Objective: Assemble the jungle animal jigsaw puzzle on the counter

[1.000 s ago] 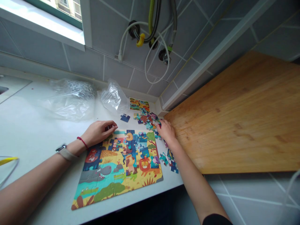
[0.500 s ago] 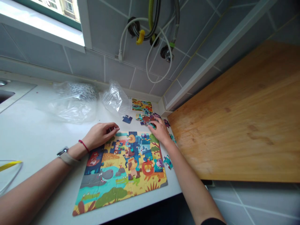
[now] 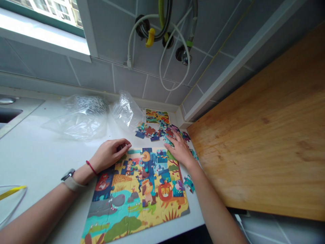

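A children's jigsaw puzzle (image 3: 138, 193) of jungle animals lies mostly assembled on the white counter (image 3: 38, 152), with a lion and a hippo showing. My left hand (image 3: 109, 154) rests at its top edge, fingers curled around a small dark sliver of a jigsaw piece. My right hand (image 3: 179, 149) sits at the puzzle's top right corner, its fingertips on a teal jigsaw piece (image 3: 169, 141). Just beyond lies a heap of loose pieces (image 3: 149, 131). A small picture card (image 3: 157, 116) lies behind the heap. Another loose piece (image 3: 189, 183) lies beside my right forearm.
Clear plastic bags (image 3: 82, 118) crumple along the wall tiles. A wooden board (image 3: 254, 135) fills the right side, level with the counter's edge. Hoses (image 3: 162, 30) hang on the wall above. A sink rim (image 3: 10, 112) and a yellow-edged loop (image 3: 11, 192) sit at the left.
My right hand has moved left, from the heap's right side onto the teal piece. The loose pieces now spread further left, and fewer lie right of the puzzle. My view has tilted slightly.
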{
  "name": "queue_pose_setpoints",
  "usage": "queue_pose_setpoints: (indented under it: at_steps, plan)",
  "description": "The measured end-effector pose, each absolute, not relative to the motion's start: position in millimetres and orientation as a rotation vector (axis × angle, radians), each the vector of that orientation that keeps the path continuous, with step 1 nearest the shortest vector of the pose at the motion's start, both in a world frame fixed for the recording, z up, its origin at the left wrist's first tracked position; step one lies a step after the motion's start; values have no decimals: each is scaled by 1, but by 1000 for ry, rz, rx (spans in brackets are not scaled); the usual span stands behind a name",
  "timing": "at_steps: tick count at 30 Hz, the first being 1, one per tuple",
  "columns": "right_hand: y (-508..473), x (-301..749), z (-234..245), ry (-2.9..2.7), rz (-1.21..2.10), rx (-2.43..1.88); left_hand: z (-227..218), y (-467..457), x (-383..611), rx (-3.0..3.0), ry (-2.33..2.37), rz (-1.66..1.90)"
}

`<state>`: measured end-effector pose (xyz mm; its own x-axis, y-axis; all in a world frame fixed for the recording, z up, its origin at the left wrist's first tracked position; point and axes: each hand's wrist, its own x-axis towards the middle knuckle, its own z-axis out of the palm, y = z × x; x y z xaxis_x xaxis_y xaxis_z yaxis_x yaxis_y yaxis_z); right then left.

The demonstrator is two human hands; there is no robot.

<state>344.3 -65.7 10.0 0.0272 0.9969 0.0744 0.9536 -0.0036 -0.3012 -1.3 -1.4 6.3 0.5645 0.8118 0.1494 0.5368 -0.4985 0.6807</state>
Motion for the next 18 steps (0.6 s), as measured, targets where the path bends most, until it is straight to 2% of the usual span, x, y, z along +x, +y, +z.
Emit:
queue_pose_setpoints:
  at_steps: [9,14,18]
  plan:
    - [-68,351,0,-1811,110,-2041,9,-2,-1,2208,1109,577]
    - [-66,354,2,-1736,160,-1918,12,-3,0,2194,1101,588]
    - [-63,362,1,-1461,233,-1817,13,-4,1,2189,1107,564]
